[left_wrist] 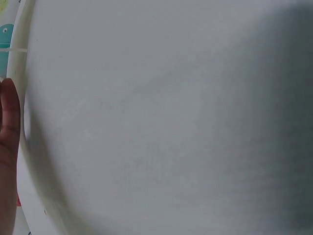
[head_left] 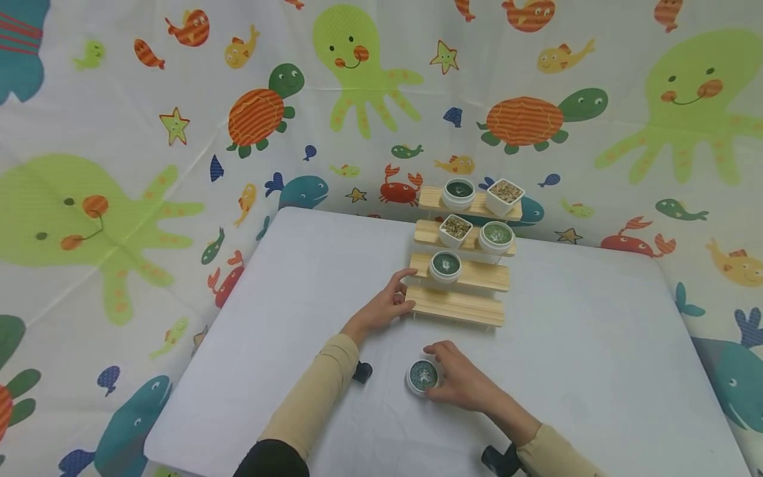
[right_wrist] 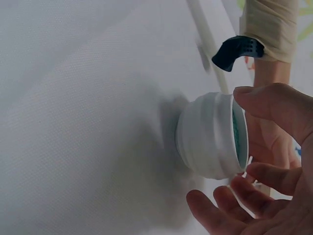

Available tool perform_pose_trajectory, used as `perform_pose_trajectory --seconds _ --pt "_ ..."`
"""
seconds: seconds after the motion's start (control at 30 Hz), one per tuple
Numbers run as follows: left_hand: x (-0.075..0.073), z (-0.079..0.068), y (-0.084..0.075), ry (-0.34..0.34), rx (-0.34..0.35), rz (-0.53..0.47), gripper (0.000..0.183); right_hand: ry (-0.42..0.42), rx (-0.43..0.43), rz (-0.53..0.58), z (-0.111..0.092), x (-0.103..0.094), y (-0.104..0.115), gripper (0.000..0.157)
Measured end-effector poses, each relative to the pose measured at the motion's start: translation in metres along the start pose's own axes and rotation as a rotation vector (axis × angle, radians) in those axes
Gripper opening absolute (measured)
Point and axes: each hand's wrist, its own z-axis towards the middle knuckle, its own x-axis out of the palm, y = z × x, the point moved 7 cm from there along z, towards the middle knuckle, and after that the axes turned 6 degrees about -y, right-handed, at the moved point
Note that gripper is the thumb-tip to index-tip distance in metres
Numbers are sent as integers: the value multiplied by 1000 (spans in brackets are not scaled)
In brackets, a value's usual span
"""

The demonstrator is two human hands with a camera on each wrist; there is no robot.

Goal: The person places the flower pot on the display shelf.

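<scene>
A tiered wooden stand [head_left: 456,305] has several stepped shelves. My left hand [head_left: 384,308] holds its left end, index finger at one shelf and thumb at the lowest; the other fingers are partly hidden. In the left wrist view, part of the left hand [left_wrist: 9,156] shows at the edge. In front of the stand, a round white pot [head_left: 422,377] with speckled dark green content is low over the white table. Around it curl the thumb and fingers of my right hand [head_left: 467,381]. In the right wrist view, the thumb overlaps the rim of the pot [right_wrist: 208,134], with fingertips near its opposite side.
On the top shelf are a green-filled round pot [head_left: 458,192] and a square pot [head_left: 505,197] of grainy bits. Below stand another square pot [head_left: 456,230], a round pot [head_left: 496,236] and a third round one [head_left: 445,265]. A printed sea-animal curtain [head_left: 369,159] hangs behind the table [head_left: 596,344].
</scene>
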Motion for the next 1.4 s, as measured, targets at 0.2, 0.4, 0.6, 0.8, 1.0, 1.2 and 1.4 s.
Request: perform_pose_trajectory --seconds 0.2,0.4,0.6,0.8,1.0,1.2,1.4 --pt "0 1 -2 -5 12 6 65 10 -5 -10 0 4 0 66" --pt "-1 1 -3 -11 19 0 65 10 -2 -20 1 5 1 65" --pt "-1 3 2 -6 21 -6 65 20 21 -27 2 8 0 63" --pt "4 11 31 -34 7 -5 66 14 30 -33 3 9 1 60" --pt "5 16 43 -46 16 -8 68 -7 11 -46 4 9 1 59" --pt "4 17 45 -44 19 -4 69 -18 5 -80 4 8 2 57" --pt "4 18 47 -50 -1 -5 70 -24 4 -99 4 9 2 56"
